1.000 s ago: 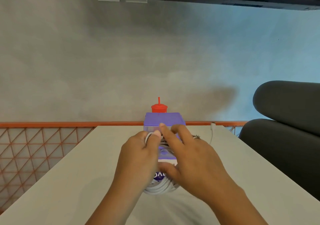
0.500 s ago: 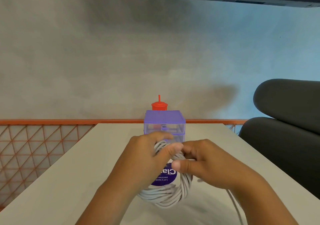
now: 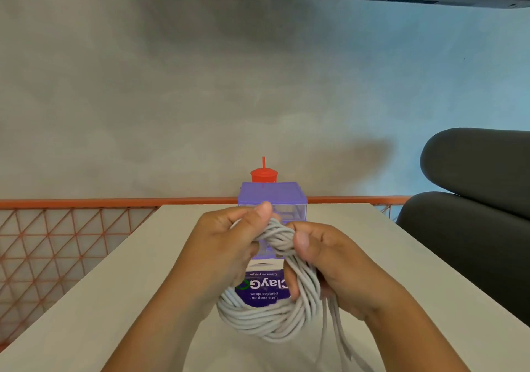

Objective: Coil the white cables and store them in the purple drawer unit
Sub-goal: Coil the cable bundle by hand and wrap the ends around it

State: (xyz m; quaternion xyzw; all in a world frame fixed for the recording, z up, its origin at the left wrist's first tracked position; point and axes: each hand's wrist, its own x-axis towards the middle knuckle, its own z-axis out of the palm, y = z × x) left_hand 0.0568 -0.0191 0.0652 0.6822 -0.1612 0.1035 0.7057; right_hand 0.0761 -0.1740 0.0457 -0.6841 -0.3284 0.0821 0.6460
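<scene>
Your left hand and right hand both grip the top of the white cable coil, over the table before the purple drawer unit. Wrap the loose tail tightly round the loops so none springs free

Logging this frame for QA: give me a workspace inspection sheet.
Surface: pale table.
Job's things: white cable coil held in both hands; purple drawer unit at the far edge.
Clutter: red cup with straw behind the unit; purple printed label behind the coil.
Grips: left hand grips the coil's top; right hand grips its right side.
Cables: loose strands hang from the coil's right side.
Surroundings: grey wall, orange railing, dark chair.
</scene>
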